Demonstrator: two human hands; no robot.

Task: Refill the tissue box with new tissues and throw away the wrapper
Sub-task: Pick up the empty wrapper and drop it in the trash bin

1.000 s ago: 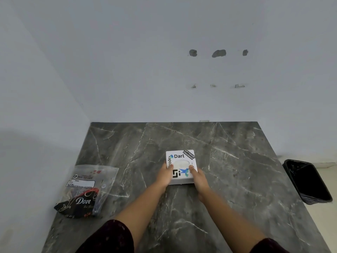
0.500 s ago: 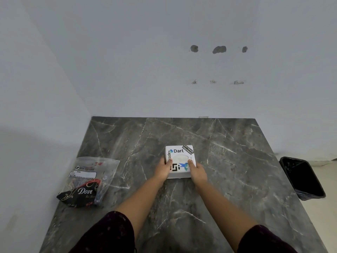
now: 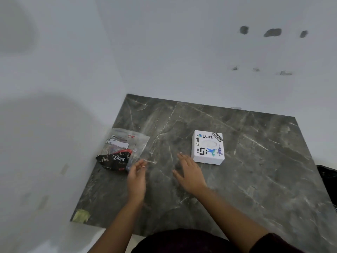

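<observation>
A white square tissue box [image 3: 207, 147] with stickers and a round top opening stands on the dark marble table [image 3: 255, 161]. A clear plastic wrapper [image 3: 122, 150] with a black "Dove" print lies at the table's left edge. My left hand [image 3: 136, 177] hovers just right of the wrapper's near corner, fingers apart and empty. My right hand [image 3: 189, 172] is spread flat over the table, just left of the box's near corner and not touching it.
White walls close the table off at the back and left. A black-lined bin [image 3: 328, 178] stands past the table's right edge. A yellowish scrap [image 3: 81, 215] sits at the near left corner of the table.
Both hands have let go of the tissue box and moved left, the left one reaching the wrapper. The camera has swung left and down.
</observation>
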